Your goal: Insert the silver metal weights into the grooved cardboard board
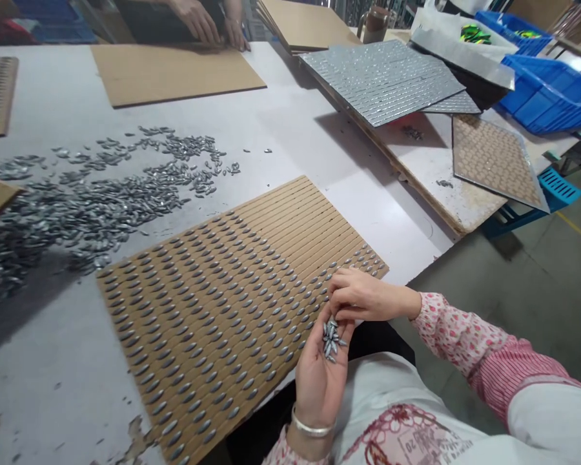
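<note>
My left hand (325, 368) is cupped palm up, holding a small heap of grey spindle-shaped pieces (331, 339). Above its fingertips, my right hand (361, 294) has its fingers pinched together; whatever they may hold is hidden. Both hands are at the near right edge of a brown grooved board (300, 219) lying on the table. Rows of the same grey pieces sit along the board's grooves over its left and near parts and in a band at its right end. Bare grooves show at the far right part.
A large loose pile of grey pieces (106, 200) spreads across the white table (281, 135) at left. Across the table, another person's hands (198, 22) rest by a plain brown board (174, 71). Silver-covered boards (382, 77) and blue bins (552, 90) stand at right.
</note>
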{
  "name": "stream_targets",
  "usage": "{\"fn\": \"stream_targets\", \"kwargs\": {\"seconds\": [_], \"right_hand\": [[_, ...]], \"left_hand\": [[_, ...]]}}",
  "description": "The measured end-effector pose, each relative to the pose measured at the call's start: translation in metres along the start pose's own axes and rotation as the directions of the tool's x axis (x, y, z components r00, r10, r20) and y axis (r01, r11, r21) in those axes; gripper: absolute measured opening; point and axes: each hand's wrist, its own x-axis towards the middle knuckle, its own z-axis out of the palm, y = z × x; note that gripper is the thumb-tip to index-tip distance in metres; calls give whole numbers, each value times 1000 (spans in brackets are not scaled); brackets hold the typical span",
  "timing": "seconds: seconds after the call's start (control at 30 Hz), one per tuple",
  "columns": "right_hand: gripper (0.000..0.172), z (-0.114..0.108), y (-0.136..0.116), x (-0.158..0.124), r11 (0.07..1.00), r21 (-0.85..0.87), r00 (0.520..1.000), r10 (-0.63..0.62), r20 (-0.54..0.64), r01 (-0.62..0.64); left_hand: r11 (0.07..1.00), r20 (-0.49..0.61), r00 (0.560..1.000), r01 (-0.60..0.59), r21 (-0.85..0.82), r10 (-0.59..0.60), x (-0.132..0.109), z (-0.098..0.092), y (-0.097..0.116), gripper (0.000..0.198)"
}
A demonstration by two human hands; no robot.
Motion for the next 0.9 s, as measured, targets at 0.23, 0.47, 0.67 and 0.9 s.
{"fn": "stream_targets", "kwargs": {"seconds": [0.23,0.47,0.67,0.9], "right_hand": [[12,-8,42,-10,899,324,849,401,-344,-294],[14,-16,78,2,914,-262,930,235,-283,-310],[16,-16,76,10,809,-511,957,243,-159,-290],[13,-18,67,2,943,1,895,317,-313,-334]], "left_hand": [[989,30,998,47,138,-51,-3,-6,0,11],[978,-22,996,88,187,-85,-4,-4,-3,21],[979,12,996,89,181,-93,-5,-7,-3,15],[975,-22,996,89,205,-86,-2,-7,-4,16]]}}
